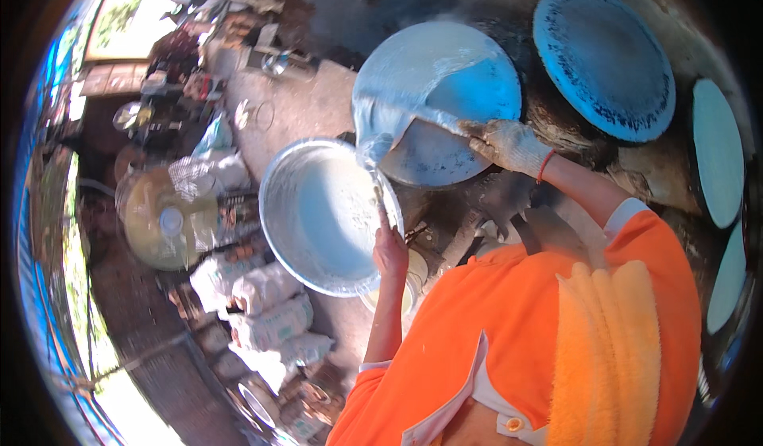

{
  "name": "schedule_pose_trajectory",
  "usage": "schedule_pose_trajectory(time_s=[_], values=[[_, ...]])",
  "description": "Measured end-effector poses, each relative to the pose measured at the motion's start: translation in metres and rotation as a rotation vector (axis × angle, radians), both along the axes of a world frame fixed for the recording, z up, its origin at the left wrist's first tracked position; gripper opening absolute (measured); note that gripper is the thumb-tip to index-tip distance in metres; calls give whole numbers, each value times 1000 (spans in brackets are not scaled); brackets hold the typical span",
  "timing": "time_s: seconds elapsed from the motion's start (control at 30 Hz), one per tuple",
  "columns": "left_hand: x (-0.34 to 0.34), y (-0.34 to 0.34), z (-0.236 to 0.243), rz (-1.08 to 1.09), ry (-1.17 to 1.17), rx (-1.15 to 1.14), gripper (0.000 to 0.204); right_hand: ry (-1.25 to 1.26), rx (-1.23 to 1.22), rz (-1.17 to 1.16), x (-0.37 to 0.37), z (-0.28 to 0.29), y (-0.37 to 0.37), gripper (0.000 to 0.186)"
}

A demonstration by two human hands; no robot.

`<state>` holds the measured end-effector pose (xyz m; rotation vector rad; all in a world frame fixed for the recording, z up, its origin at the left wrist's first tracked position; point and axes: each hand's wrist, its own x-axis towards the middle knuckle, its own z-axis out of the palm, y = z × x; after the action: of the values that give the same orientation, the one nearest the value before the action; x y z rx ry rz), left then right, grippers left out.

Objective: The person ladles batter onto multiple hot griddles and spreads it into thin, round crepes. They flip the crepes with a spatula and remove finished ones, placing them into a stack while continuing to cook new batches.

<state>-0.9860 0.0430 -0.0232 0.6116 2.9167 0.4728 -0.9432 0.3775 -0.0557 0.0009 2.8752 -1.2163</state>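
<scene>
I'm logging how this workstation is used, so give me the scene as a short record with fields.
Left hand: bare, gripping a ladle-like tool over the round basin
Right hand: gloved, gripping a long stick-like tool over the round pan
Basin contents: white liquid
Pan surface: pale, wet-looking
Nearby: second round pan, filled sacks
Clothing: orange shirt, yellow towel
Unclear: blurred tool ends

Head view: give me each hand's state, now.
Left hand: bare, closed around the handle of a ladle.
Right hand: gloved, closed on one end of a long thin tool.
</scene>
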Motion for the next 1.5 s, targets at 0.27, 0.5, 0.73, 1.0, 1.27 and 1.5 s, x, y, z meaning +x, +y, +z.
schedule_pose_trajectory(time_s=[0.27, 0.5, 0.73, 1.0, 1.27, 1.5], values=[[114, 38, 10, 42, 40, 303, 57, 98, 116, 27, 0, 43, 5, 44], [153, 32, 2, 81, -177, 417, 55, -95, 60, -227, 47, 36, 4, 40], [67, -8, 123, -22, -754, 1370, 56, -128, -560, -124, 82, 37, -84, 27], [41, -109, 104, 229, -626, 1222, 54, -411, -1451, -780, 56, 0, -217, 25], [76, -173, 106, 383, -652, 1301, 63, -94, -757, -611, 5, -142, -240, 18], [152, -201, 115, 506, -640, 1337, 65, -237, -1315, -902, 58, 8, -225, 22]])
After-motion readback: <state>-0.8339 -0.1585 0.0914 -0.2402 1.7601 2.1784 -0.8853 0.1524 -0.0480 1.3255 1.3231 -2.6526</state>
